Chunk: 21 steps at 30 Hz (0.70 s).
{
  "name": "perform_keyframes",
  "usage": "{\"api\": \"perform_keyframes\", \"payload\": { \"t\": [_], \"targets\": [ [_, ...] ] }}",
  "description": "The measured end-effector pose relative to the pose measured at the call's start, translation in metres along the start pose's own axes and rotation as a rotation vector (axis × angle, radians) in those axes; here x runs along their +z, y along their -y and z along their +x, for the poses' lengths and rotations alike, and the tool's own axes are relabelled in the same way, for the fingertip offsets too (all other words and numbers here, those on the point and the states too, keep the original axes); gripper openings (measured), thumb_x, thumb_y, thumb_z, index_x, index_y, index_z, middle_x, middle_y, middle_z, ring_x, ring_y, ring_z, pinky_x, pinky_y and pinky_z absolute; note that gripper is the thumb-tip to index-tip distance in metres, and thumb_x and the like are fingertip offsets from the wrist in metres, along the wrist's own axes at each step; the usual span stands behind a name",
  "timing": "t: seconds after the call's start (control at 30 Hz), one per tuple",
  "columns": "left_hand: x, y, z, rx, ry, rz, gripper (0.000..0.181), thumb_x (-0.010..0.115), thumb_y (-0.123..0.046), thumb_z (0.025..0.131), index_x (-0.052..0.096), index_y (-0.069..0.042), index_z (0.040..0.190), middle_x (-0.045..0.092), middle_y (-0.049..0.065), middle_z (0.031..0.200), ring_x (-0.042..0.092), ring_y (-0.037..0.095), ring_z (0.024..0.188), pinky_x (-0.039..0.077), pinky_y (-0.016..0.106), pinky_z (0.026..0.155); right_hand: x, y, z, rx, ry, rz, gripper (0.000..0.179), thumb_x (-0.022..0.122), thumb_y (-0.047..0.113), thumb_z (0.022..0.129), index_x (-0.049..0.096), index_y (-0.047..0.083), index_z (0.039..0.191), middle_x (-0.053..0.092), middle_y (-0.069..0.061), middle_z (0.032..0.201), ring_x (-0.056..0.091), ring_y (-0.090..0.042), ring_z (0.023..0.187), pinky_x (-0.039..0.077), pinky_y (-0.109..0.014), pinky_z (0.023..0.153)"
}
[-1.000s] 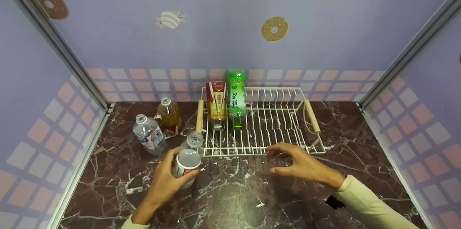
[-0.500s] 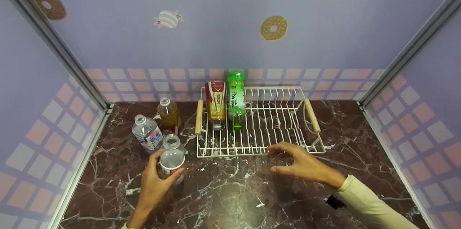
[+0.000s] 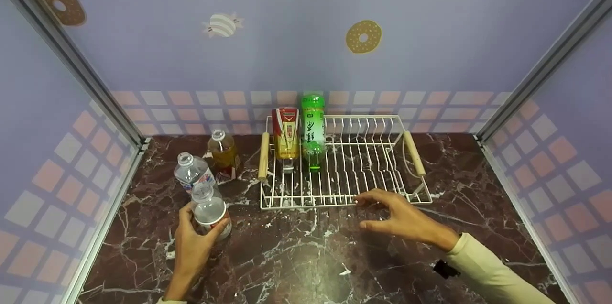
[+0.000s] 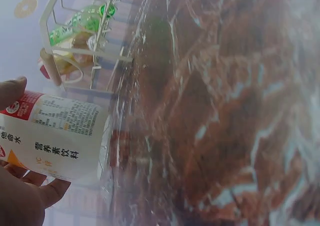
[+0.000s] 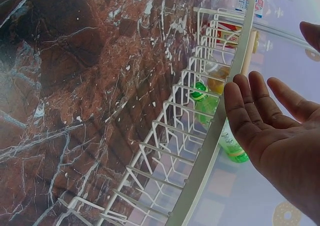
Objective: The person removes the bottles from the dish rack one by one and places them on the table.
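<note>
My left hand (image 3: 191, 244) grips a clear plastic bottle (image 3: 209, 213) with a white and red label around its body. It stands upright at the front left, its neck overlapping another clear bottle (image 3: 192, 172) behind it in the head view. Whether the two touch I cannot tell. In the left wrist view the label of the gripped bottle (image 4: 60, 136) faces the camera, with thumb and fingers around its upper part. My right hand (image 3: 399, 218) hovers by the front rail of a white wire dish rack (image 3: 311, 206), fingers relaxed and holding nothing.
Inside the rack lie a bottle with a red and yellow label (image 3: 287, 134) and a green bottle (image 3: 313, 124), necks toward me. An amber bottle (image 3: 224, 153) stands left of the rack's wooden handle (image 3: 264, 156). Patterned walls enclose the dark marbled counter (image 3: 296, 256).
My left hand has carried the bottle leftward from the rack's front left corner to just in front of the standing clear bottle. The right hand has stayed put.
</note>
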State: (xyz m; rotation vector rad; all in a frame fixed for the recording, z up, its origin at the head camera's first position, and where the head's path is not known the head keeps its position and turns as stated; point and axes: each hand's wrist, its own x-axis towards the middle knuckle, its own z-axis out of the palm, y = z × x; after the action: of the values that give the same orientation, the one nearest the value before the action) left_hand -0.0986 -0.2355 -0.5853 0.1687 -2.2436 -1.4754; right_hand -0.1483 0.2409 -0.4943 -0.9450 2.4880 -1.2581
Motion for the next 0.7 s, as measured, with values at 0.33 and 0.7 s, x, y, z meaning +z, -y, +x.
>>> {"api": "perform_keyframes", "payload": {
  "t": [0.33, 0.7],
  "targets": [
    [-0.007, 0.013, 0.009, -0.104, -0.042, 0.049, 0.086, 0.096, -0.005, 0.084, 0.044, 0.008, 0.151, 0.062, 0.033, 0.142, 0.061, 0.046, 0.134, 0.045, 0.022, 0.108, -0.001, 0.002, 0.0, 0.033, 0.006, 0.02, 0.058, 0.086, 0.026, 0.098, 0.064, -0.001, 0.145, 0.073, -0.01, 0.13, 0.072, -0.028, 0.112, 0.064, -0.038, 0.1],
    [-0.007, 0.018, 0.013, -0.09, -0.058, 0.041, 0.085, 0.095, -0.003, 0.085, 0.041, 0.009, 0.15, 0.06, 0.036, 0.141, 0.06, 0.049, 0.133, 0.047, 0.053, 0.114, -0.002, 0.004, 0.0, 0.017, -0.005, -0.035, 0.06, 0.086, 0.029, 0.097, 0.064, -0.001, 0.145, 0.073, -0.014, 0.135, 0.071, -0.032, 0.119, 0.06, -0.057, 0.106]
  ]
}}
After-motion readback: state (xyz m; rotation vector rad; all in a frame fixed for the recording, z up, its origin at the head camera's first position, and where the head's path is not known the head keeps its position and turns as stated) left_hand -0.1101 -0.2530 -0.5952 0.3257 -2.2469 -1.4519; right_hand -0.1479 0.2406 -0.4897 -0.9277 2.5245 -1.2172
